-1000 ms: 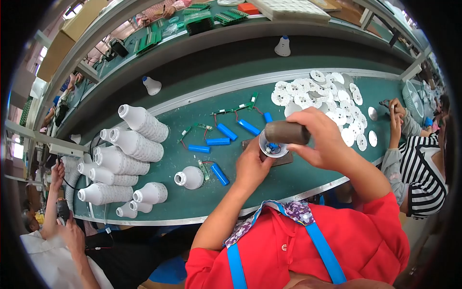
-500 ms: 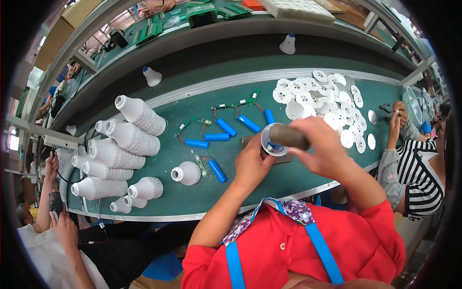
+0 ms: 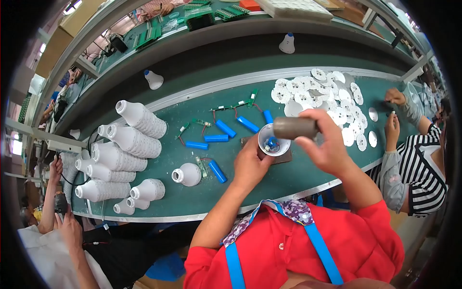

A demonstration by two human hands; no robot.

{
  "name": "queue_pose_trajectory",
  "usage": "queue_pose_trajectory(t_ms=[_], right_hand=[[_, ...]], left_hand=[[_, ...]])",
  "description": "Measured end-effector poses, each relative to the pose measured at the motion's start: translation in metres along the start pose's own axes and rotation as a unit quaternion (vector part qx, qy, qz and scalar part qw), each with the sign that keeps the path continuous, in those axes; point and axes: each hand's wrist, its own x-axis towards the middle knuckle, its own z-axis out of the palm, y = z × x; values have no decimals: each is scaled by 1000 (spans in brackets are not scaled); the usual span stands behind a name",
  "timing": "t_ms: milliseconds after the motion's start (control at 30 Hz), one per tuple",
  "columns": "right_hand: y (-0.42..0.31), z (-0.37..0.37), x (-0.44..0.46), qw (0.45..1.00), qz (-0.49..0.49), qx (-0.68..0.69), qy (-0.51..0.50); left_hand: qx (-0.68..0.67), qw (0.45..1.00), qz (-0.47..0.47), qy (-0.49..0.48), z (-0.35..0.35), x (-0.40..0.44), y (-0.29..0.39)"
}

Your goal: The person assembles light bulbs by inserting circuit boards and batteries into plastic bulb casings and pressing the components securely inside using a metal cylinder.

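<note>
My left hand [image 3: 251, 166] is wrapped round a white bulb housing [image 3: 263, 139], its wide mouth facing up. Inside the housing are a blue battery [image 3: 273, 142] and small parts I cannot make out. A dark block [image 3: 285, 158] lies at the housing's base. My right hand [image 3: 329, 142] grips a brown-grey cylinder [image 3: 292, 128] held sideways just above the housing's mouth, overlapping its far rim in view. To the left of my left hand, several blue batteries [image 3: 216, 138] lie wired to green circuit boards [image 3: 201, 166], beside a single white housing [image 3: 186, 174].
Stacked white housings [image 3: 137, 139] stand on the left. White round discs [image 3: 337, 103] are heaped on the right. Behind a metal rail, two blue-tipped bulbs [image 3: 287, 44] stand on a dark strip. Co-workers' hands [image 3: 392, 126] are at both sides.
The cylinder in my right hand has shifted slightly, uncovering more of the housing's inside and the blue battery. On the right, the co-worker's hands have moved apart.
</note>
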Motion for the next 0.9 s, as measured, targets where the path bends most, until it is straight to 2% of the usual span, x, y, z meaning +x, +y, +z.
queue_pose_trajectory(t_ms=[133,200,267,300,367,400,433,467,500,633,700,833,900], right_hand=[[11,-16,-11,983,103,120,97],[37,-21,-25,965,223,133,40],[74,-9,-44,925,350,149,-9],[83,-2,-52,909,384,157,-31],[96,8,-63,876,444,173,-75],[100,11,-66,873,446,186,-63],[103,15,-70,870,448,199,-54],[105,17,-71,868,447,212,-44],[106,16,-71,874,441,197,-57],[119,19,-85,943,325,40,-56],[114,15,-88,961,253,-93,-57],[97,4,-84,962,184,-199,-45],[95,3,-82,959,107,-262,-11]], left_hand=[[82,992,96,26,0,4,-7],[87,984,149,48,1,6,-14],[75,979,181,48,2,7,-20],[70,977,195,46,3,7,-21],[-185,980,49,58,4,5,-11],[-305,950,-31,63,4,4,-7],[-295,953,-48,40,-8,10,-7],[-410,908,-68,44,-10,19,-10],[-454,885,-98,31,-15,23,-11],[-554,812,-183,1,-21,25,-8],[-550,814,-186,2,-18,23,-10],[-492,849,-192,4,-9,26,-4],[-358,920,-163,0,3,30,10]])
